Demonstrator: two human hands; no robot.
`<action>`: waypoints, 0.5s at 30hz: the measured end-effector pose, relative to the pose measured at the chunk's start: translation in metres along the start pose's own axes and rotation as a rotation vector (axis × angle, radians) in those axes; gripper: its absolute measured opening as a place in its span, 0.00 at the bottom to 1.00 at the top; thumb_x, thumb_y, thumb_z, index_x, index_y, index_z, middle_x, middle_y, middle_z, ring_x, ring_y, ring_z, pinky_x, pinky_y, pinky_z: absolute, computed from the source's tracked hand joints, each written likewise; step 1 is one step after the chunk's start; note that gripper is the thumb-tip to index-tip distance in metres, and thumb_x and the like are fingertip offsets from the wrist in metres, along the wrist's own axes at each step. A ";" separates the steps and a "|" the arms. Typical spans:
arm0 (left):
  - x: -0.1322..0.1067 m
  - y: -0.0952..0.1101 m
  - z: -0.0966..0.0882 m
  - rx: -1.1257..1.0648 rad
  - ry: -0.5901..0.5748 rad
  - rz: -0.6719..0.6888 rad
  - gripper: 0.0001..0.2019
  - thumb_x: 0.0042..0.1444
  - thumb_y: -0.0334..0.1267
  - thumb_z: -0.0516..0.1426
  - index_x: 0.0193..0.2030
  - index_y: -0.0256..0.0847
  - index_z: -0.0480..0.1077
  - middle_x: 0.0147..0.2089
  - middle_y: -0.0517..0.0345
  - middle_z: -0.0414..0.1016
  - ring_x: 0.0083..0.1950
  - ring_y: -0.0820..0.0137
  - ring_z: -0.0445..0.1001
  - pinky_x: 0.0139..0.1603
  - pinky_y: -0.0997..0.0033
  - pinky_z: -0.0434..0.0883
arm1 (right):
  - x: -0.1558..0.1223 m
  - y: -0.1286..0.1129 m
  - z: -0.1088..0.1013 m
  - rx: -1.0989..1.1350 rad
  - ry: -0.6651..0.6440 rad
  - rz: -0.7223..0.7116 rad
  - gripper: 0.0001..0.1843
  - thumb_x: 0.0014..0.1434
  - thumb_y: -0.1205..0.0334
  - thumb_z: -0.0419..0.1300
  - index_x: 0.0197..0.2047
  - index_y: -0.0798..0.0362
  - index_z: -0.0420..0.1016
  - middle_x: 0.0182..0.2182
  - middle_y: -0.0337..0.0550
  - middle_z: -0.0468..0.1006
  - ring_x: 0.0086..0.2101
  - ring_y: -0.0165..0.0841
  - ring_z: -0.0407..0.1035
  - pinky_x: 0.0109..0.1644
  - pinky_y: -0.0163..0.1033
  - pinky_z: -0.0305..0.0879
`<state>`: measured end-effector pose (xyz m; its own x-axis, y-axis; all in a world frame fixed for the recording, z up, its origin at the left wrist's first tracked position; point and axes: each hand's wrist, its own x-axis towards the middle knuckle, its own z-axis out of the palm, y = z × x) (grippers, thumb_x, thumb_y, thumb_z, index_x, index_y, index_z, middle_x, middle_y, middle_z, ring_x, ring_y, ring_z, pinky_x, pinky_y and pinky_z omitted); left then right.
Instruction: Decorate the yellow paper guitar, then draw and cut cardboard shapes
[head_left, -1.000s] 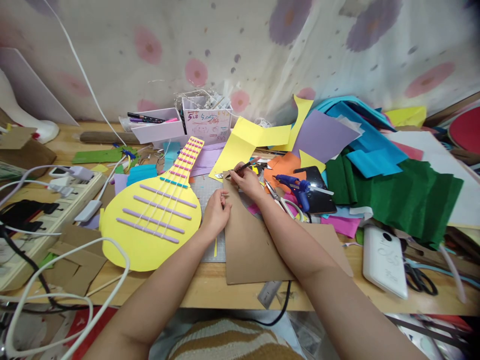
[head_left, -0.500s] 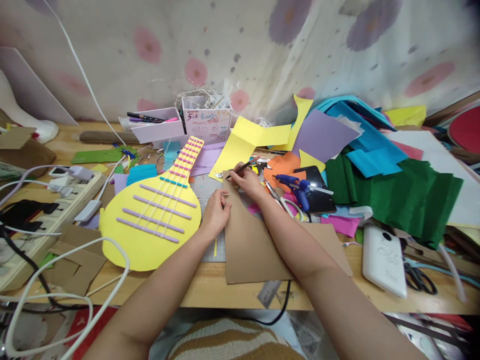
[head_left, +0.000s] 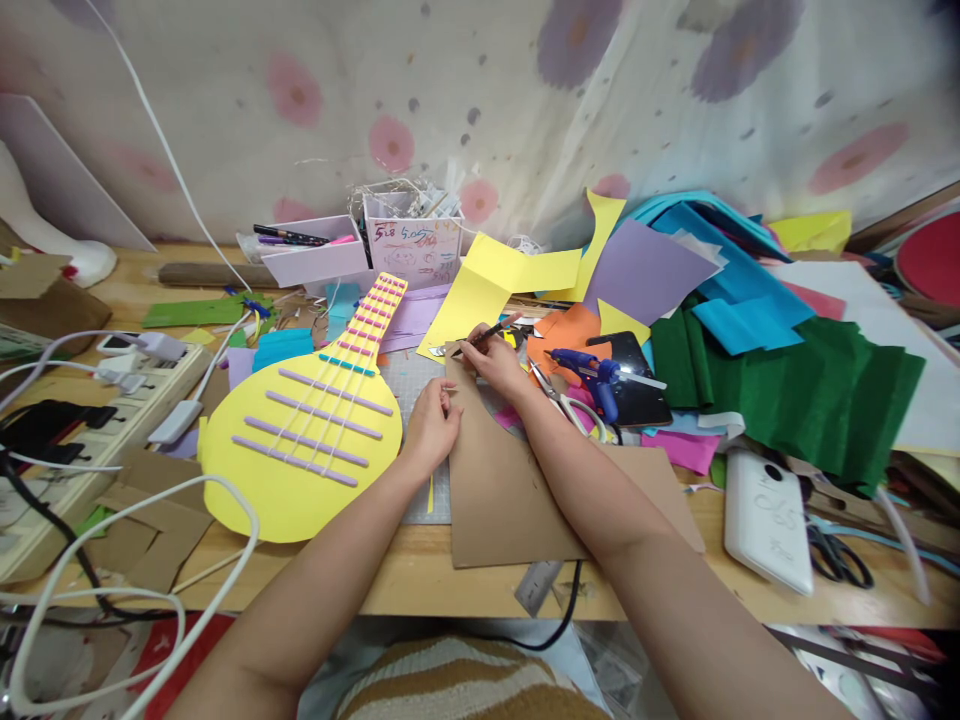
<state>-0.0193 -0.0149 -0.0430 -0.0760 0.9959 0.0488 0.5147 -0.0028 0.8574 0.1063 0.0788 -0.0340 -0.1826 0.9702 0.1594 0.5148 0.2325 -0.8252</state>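
My right hand [head_left: 491, 364] is closed on a dark pencil [head_left: 488, 333], its tip at the far left corner of a brown cardboard sheet [head_left: 510, 490]. Curled fingers of my left hand [head_left: 433, 421] press on the left edge of that cardboard and hold it down. The cardboard lies on a grey cutting mat [head_left: 416, 390] on the wooden table [head_left: 420, 575]. Just left of my left hand lies a yellow paper guitar [head_left: 315, 430] with purple strips and white strings.
A blue glue gun [head_left: 592, 375], scissors [head_left: 562, 405] and a dark tablet [head_left: 637, 385] lie right of my hands. Coloured paper and green felt [head_left: 810, 390] pile up at the right. A white device [head_left: 769, 520], a power strip [head_left: 90, 420] with cables and pen boxes [head_left: 322, 255] surround the work area.
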 end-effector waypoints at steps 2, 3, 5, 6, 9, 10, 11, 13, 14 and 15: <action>0.000 0.000 0.000 0.003 -0.001 -0.002 0.14 0.48 0.25 0.55 0.43 0.39 0.63 0.27 0.65 0.58 0.33 0.71 0.65 0.41 0.69 0.64 | 0.000 -0.001 0.000 -0.007 -0.003 -0.008 0.08 0.55 0.55 0.51 0.29 0.50 0.61 0.23 0.37 0.73 0.26 0.31 0.67 0.32 0.34 0.59; 0.000 0.000 0.000 0.002 -0.002 -0.002 0.14 0.48 0.25 0.55 0.43 0.39 0.63 0.27 0.65 0.58 0.33 0.71 0.65 0.41 0.69 0.64 | 0.000 -0.001 0.000 -0.008 -0.007 -0.011 0.08 0.55 0.55 0.51 0.29 0.51 0.61 0.23 0.37 0.72 0.26 0.31 0.66 0.32 0.34 0.59; 0.000 -0.001 0.000 -0.002 0.002 0.002 0.14 0.48 0.25 0.55 0.43 0.39 0.63 0.27 0.65 0.58 0.33 0.71 0.65 0.40 0.69 0.64 | 0.000 -0.002 0.000 -0.009 -0.027 0.004 0.08 0.54 0.56 0.51 0.28 0.51 0.61 0.21 0.36 0.70 0.25 0.30 0.64 0.31 0.34 0.57; 0.000 -0.002 0.001 -0.006 0.004 0.007 0.14 0.48 0.25 0.55 0.43 0.39 0.63 0.27 0.65 0.58 0.33 0.72 0.65 0.40 0.70 0.64 | 0.000 -0.002 -0.001 -0.001 -0.047 0.019 0.08 0.53 0.56 0.52 0.27 0.52 0.61 0.21 0.36 0.69 0.25 0.29 0.63 0.30 0.34 0.56; 0.000 -0.005 0.002 -0.044 0.010 0.011 0.15 0.48 0.26 0.56 0.43 0.40 0.63 0.27 0.66 0.57 0.32 0.73 0.64 0.39 0.71 0.64 | 0.000 -0.003 -0.005 0.089 -0.071 0.070 0.06 0.50 0.59 0.52 0.26 0.52 0.60 0.18 0.33 0.64 0.22 0.27 0.58 0.28 0.32 0.54; 0.000 -0.005 0.002 -0.073 0.017 0.012 0.15 0.48 0.27 0.56 0.43 0.40 0.63 0.27 0.66 0.57 0.31 0.74 0.63 0.38 0.72 0.64 | -0.001 -0.004 -0.009 0.142 -0.077 0.090 0.06 0.49 0.60 0.51 0.26 0.52 0.59 0.18 0.32 0.62 0.22 0.26 0.57 0.27 0.32 0.53; -0.001 -0.006 0.002 -0.110 0.030 0.018 0.14 0.49 0.28 0.56 0.43 0.40 0.63 0.27 0.66 0.57 0.31 0.75 0.63 0.37 0.73 0.64 | -0.002 -0.006 -0.013 0.199 -0.098 0.114 0.05 0.49 0.61 0.51 0.25 0.52 0.58 0.18 0.31 0.60 0.21 0.25 0.55 0.26 0.31 0.52; -0.002 -0.004 0.000 -0.182 0.078 0.051 0.11 0.52 0.31 0.54 0.43 0.40 0.62 0.28 0.65 0.57 0.30 0.76 0.62 0.35 0.75 0.63 | -0.005 -0.011 -0.024 0.286 -0.243 0.171 0.07 0.48 0.60 0.51 0.23 0.53 0.57 0.17 0.31 0.58 0.20 0.23 0.53 0.24 0.31 0.50; -0.003 -0.002 -0.001 -0.205 0.111 0.075 0.10 0.54 0.33 0.53 0.43 0.41 0.62 0.28 0.65 0.57 0.30 0.76 0.61 0.33 0.76 0.63 | -0.007 -0.014 -0.030 0.307 -0.380 0.196 0.09 0.47 0.59 0.52 0.22 0.53 0.56 0.17 0.31 0.57 0.20 0.23 0.52 0.23 0.30 0.49; -0.004 0.000 -0.003 -0.215 0.153 0.102 0.08 0.56 0.35 0.52 0.44 0.41 0.62 0.29 0.64 0.58 0.29 0.76 0.61 0.32 0.77 0.63 | -0.008 -0.017 -0.036 0.303 -0.537 0.201 0.11 0.47 0.57 0.54 0.21 0.53 0.57 0.16 0.31 0.57 0.19 0.22 0.51 0.22 0.30 0.48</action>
<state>-0.0217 -0.0187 -0.0415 -0.1699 0.9642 0.2034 0.3350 -0.1376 0.9321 0.1288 0.0691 -0.0016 -0.5413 0.8049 -0.2430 0.3382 -0.0562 -0.9394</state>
